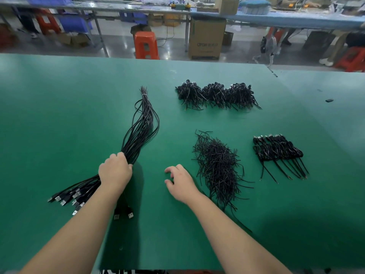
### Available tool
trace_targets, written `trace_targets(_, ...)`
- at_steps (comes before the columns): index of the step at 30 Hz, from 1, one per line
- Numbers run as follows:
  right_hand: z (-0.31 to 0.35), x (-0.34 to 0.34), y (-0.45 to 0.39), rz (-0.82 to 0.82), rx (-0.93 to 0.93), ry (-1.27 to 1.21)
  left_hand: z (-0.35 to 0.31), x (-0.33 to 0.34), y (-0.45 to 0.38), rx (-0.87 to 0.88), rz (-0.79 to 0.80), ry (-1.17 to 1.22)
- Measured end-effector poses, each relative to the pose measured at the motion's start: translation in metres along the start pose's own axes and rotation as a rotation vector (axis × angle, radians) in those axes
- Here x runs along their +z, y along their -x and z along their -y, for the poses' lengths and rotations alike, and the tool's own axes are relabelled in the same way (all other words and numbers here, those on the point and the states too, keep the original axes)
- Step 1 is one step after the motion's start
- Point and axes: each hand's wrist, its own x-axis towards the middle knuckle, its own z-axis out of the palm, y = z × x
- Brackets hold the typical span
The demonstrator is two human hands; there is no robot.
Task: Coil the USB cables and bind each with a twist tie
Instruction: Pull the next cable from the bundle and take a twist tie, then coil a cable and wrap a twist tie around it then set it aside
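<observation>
From the head camera, the left hand [115,171] at lower centre-left of the frame has its grip curled round a bundle of loose black cables [141,127]. The bundle runs up toward the centre top of the green table [59,115], and its plugs [67,198] fan out at lower left. The right hand [180,183] rests at centre with fingers loosely curled, its grip holding nothing. A heap of twist ties [217,167] lies just right of it. Coiled cables [276,151] lie in a row at right, and more coiled cables [215,94] are heaped at upper centre.
</observation>
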Motion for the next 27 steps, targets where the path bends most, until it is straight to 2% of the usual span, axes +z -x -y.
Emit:
trace_targets(9,0.001,0.000,0.002,0.031,0.013,0.004,0.001,-0.014,0.002,-0.043,0.099,-0.061)
trace_targets(16,0.000,0.001,0.002,0.042,0.012,-0.012,-0.003,-0.019,0.004,-0.063,0.093,0.013)
trace_targets(21,-0.001,0.000,0.003,0.038,0.008,-0.031,-0.007,-0.023,0.003,-0.018,0.098,0.005)
trace_targets(24,-0.001,0.000,0.003,0.036,0.008,-0.031,-0.015,-0.029,0.002,0.024,0.095,0.102)
trace_targets(27,0.001,-0.001,0.003,0.008,-0.006,-0.019,-0.028,-0.036,0.001,0.050,0.192,0.404)
